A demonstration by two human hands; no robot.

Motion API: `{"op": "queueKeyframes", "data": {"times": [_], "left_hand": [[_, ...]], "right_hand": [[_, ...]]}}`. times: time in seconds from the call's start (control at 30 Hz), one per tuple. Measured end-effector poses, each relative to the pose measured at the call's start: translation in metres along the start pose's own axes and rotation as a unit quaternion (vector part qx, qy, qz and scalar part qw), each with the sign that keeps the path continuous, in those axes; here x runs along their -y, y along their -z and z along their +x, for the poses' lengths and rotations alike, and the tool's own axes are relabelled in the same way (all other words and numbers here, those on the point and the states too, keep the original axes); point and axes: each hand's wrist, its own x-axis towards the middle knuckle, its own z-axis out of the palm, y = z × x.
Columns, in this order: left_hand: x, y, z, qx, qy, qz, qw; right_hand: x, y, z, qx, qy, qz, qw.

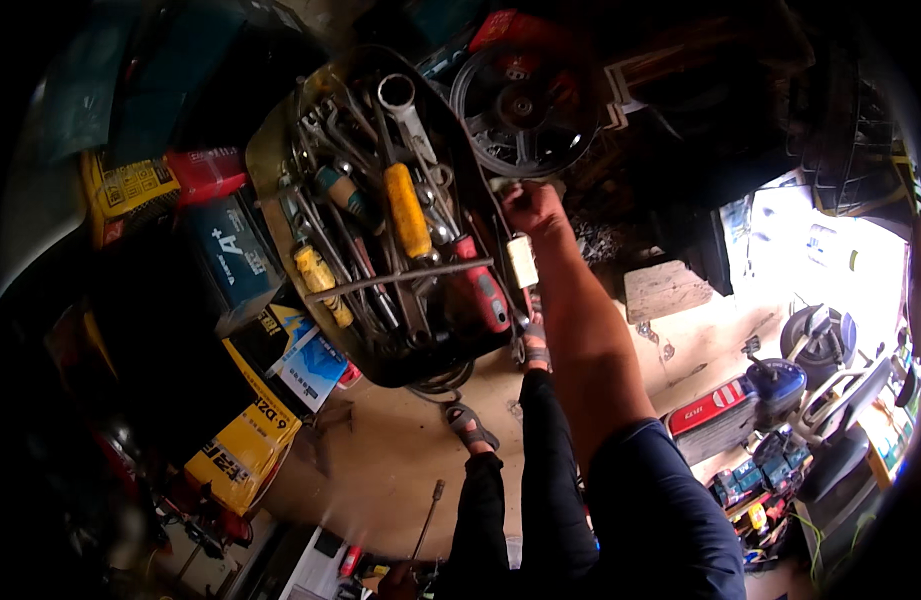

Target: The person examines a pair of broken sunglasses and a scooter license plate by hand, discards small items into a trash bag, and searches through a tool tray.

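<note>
My right hand (533, 210) reaches forward past the right side of a dark, deep tool tray (410, 372). Its fingers are curled, and what they grip is hard to make out in the shadow. In the tray lie a large ring spanner (396, 93), a yellow-handled tool (408, 210), a red-handled tool (480, 285) and several more spanners. At the lower edge, my left hand (400, 581) is mostly in the dark, apparently closed round a long-shafted socket wrench (429, 518) that points up and away.
A black spoked wheel (520, 105) stands beyond the tray's right side. Yellow boxes (245, 435) and a dark blue box (232, 262) are stacked at left. A wooden block (667, 290) lies on the floor (380, 470). A red-and-blue machine (715, 415) stands at right.
</note>
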Motion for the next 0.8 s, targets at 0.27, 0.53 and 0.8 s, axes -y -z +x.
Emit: {"op": "queueKeyframes", "data": {"times": [0.27,0.53,0.8], "left_hand": [[0.0,0.022,0.006,0.042,0.122,-0.09,0.987],[0.048,0.018,0.022,0.059,-0.016,-0.159,0.985],[0.147,0.043,0.055,0.047,-0.132,-0.244,0.96]], "right_hand": [[0.054,0.054,-0.109,0.053,0.079,-0.189,0.977],[-0.146,0.139,-0.361,0.091,0.361,-0.594,0.713],[-0.251,0.191,-0.495,-0.196,0.32,-0.259,0.89]]}}
